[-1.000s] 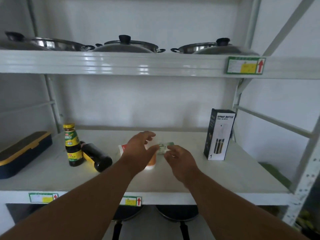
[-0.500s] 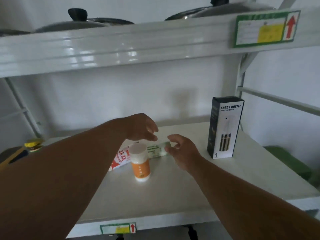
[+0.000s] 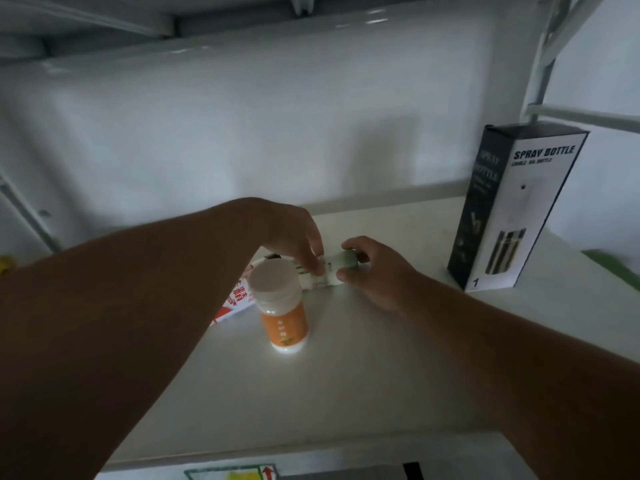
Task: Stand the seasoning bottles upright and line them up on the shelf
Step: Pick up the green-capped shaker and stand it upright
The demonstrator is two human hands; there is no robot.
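Both hands (image 3: 372, 268) now grip the lying bottle (image 3: 329, 271).

The shelf (image 3: 363, 393) looks like smooth, painted white metal. The orange-labelled bottle (image 3: 284, 318) is glossy plastic. The spray bottle box (image 3: 512, 216) is printed cardboard.

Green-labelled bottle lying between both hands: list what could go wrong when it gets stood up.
1. The left hand reaches over the upright orange bottle; lifting the green-labelled bottle could knock it over.
2. The right hand pinches only the bottle's end, so it might slip.
3. The red-and-white packet lies alongside and could get dragged.
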